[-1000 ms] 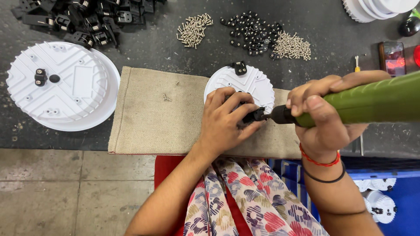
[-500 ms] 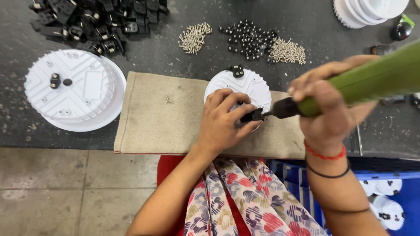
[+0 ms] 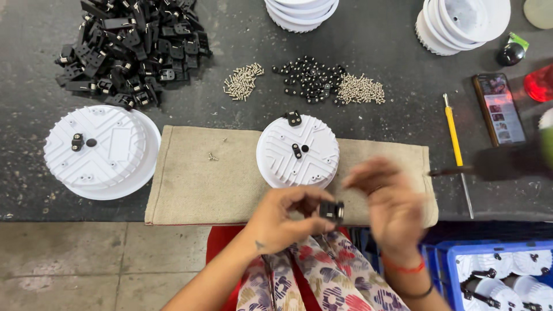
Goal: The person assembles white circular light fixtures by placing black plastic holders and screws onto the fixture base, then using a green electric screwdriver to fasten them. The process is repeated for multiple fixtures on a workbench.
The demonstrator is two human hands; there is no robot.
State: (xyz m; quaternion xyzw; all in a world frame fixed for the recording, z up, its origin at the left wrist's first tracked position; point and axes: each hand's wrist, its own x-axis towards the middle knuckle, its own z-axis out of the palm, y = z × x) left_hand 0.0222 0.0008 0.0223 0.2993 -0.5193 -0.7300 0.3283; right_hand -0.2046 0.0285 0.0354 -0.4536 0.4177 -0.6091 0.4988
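While gripped, ribbed black bracket (image 3: 332,211)

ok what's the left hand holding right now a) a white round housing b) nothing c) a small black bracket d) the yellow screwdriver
c: the left hand pinches a small black bracket at its fingertips over the near edge of the cloth mat, while the yellow screwdriver lies on the table and the white round housing rests on the mat.

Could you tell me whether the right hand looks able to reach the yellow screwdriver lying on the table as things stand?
Probably yes. The right hand, blurred and seemingly holding nothing, is over the cloth, and the yellow screwdriver lies just to its right on bare table with nothing between them.
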